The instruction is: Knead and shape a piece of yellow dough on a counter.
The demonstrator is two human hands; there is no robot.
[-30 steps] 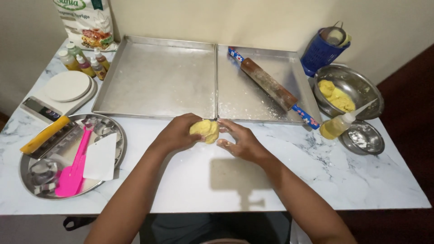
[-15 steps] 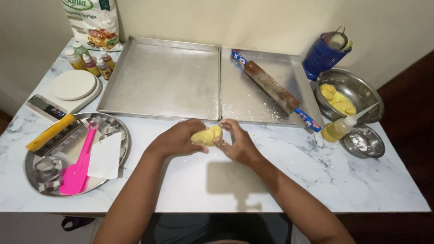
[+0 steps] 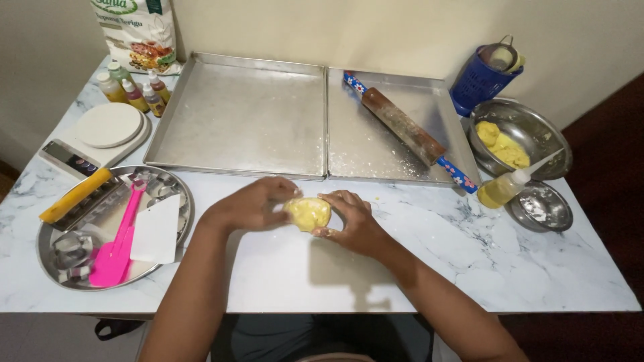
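Note:
A lump of yellow dough (image 3: pixel 308 212) is held between both hands above the white marble table (image 3: pixel 282 275), near its middle. My left hand (image 3: pixel 251 203) cups it from the left, fingers curled over its top. My right hand (image 3: pixel 353 221) presses against its right side. More yellow dough (image 3: pixel 502 144) lies in a steel bowl (image 3: pixel 537 127) at the right. A wooden rolling pin (image 3: pixel 406 129) with blue flowered handles lies diagonally across the right baking tray (image 3: pixel 376 154).
An empty baking tray (image 3: pixel 235 114) sits beside the right one. A round steel tray (image 3: pixel 168 188) at the left holds a pink spatula (image 3: pixel 117 241), white scraper (image 3: pixel 155 229) and cutters. A scale (image 3: pixel 100 134), colouring bottles (image 3: pixel 134 90), flour bag (image 3: pixel 137 30), oil bottle (image 3: pixel 504 188), small bowl (image 3: pixel 540 208) and blue cup (image 3: pixel 479 80) surround.
Both hands have kept turning and pressing the dough lump in about the same spot over the table; the lump now looks flatter. Nothing else has moved.

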